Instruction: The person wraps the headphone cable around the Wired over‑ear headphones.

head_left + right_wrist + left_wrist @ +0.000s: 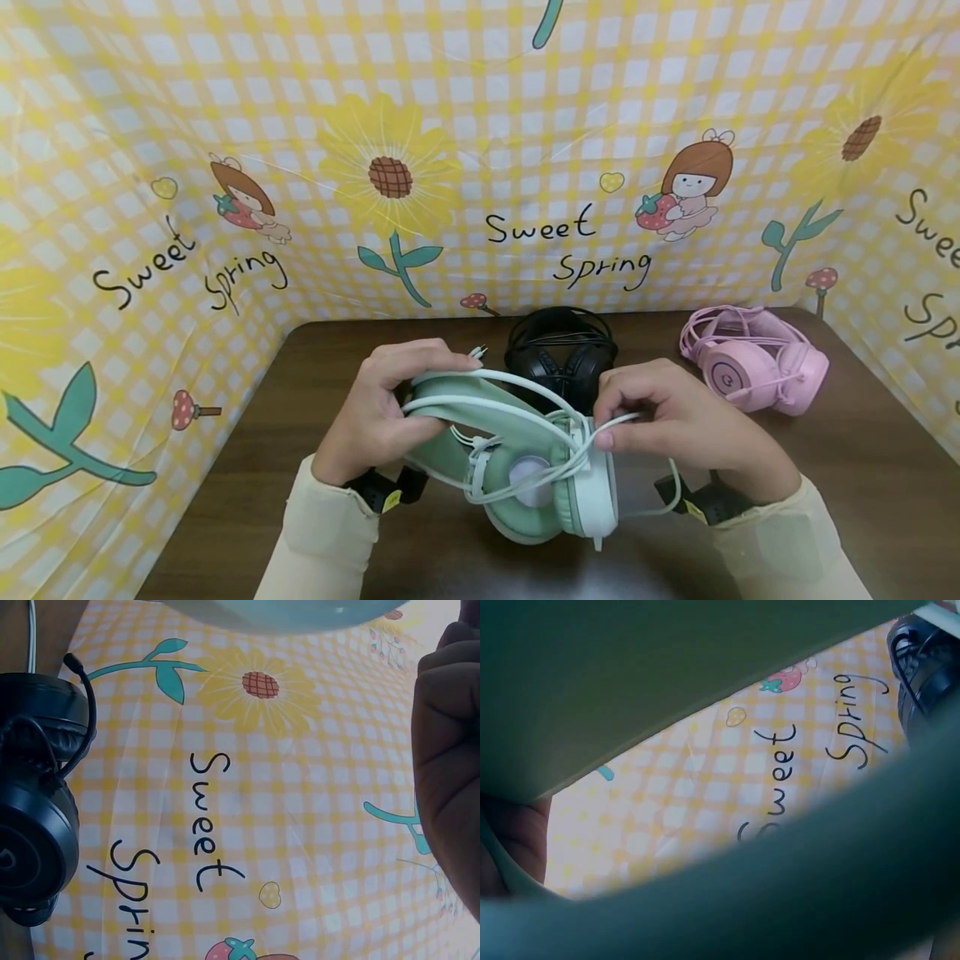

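Mint-green headphones (597, 496) are held tilted above the table, ear cups toward the front right. My left hand (371, 408) grips their headband, thumb on the near side and fingers over the far side. A thin pale cable (551, 477) loops round the headband and ear cups, its plug end sticking out by the left fingertips. Beside the right ear cup, my right hand (667, 414) pinches a length of this cable between thumb and fingers. Blurred green headband (592, 675) fills much of the left wrist view. The right wrist view shows my right hand at its right edge, fingertips hidden.
Black headphones (562, 354) with a microphone boom lie behind the green pair. Pink headphones (757, 358) lie at the table's back right, wrapped in their cable. The brown table (262, 500) meets a yellow checked cloth (480, 108) at the back and sides.
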Available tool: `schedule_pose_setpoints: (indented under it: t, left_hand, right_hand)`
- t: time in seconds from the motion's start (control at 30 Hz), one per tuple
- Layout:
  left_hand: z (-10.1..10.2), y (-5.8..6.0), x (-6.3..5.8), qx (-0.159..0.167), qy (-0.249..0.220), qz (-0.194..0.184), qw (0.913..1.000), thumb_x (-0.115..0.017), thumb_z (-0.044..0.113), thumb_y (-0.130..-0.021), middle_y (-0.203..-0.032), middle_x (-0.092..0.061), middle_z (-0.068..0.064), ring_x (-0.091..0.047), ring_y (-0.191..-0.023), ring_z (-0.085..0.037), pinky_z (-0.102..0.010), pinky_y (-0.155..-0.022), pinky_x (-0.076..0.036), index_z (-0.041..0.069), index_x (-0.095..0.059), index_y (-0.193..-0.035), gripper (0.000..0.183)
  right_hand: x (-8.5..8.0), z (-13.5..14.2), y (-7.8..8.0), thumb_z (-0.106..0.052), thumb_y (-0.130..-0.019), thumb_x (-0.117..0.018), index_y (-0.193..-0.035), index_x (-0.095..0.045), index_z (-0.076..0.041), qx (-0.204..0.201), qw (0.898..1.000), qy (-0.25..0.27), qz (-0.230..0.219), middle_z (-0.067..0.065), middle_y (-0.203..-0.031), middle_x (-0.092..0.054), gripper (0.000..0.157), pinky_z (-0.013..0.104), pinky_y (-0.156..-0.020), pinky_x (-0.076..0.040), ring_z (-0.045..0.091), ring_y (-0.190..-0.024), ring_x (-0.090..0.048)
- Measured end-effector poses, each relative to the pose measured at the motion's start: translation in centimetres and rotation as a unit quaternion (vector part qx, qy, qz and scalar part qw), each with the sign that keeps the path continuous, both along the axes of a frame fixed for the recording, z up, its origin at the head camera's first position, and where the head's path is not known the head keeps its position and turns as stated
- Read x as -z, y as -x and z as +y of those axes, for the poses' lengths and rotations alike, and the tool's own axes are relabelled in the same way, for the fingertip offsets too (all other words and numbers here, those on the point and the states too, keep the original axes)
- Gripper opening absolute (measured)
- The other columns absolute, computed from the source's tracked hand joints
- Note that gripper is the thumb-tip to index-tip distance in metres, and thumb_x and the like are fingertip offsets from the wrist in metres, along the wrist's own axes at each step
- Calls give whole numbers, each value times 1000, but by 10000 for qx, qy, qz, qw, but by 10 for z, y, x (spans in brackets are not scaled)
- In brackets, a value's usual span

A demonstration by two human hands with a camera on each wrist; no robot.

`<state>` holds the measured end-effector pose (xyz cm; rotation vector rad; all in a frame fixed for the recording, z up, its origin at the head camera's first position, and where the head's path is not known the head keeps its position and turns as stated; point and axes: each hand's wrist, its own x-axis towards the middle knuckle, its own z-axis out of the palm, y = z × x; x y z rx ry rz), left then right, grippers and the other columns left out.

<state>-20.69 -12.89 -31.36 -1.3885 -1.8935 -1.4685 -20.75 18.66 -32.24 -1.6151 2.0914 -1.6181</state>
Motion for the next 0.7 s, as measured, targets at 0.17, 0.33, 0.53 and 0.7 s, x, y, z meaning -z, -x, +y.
schedule_pose_setpoints:
  t: [0.17, 0.33, 0.53, 0.7]
  left_hand:
    - [3, 0, 0, 342, -51, -76, 9994, -59, -11, -64, -91, -66, -7, -55, -67, -13, -27, -59, -44, 4, -68, -114, 53]
    - [6, -1, 0, 627, -171, -115, 9978, -61, -12, -67, -92, -66, -10, -57, -70, -15, -30, -62, -46, 4, -67, -115, 52]
    - [10, -2, 0, 865, -225, -190, 9958, -64, -12, -69, -89, -65, -7, -52, -68, -15, -30, -60, -43, 3, -67, -115, 49]
    - [11, -2, 0, 1138, -382, -174, 9926, -66, -7, -75, -93, -66, -11, -51, -68, -16, -31, -59, -43, 2, -67, -116, 42]
  right_hand:
    - [-3, 1, 0, 3, -74, -80, -87, -67, -18, 276, 9990, -291, -194, -4, -77, -57, 29, 28, -53, -42, 13, -66, -50]
    - [0, 2, 4, -6, -74, -82, -87, -65, -19, -19, 9992, -386, -136, -3, -79, -58, 25, 29, -53, -42, 14, -66, -50]
    - [5, 3, 10, -21, -81, -77, -88, -62, -17, -575, 9979, -280, 119, -1, -80, -57, 17, 31, -55, -44, 14, -69, -51]
    - [7, 5, 11, -5, -83, -74, -95, -63, -12, -963, 9952, -130, 88, 3, -89, -58, 17, 29, -61, -48, 15, -77, -54]
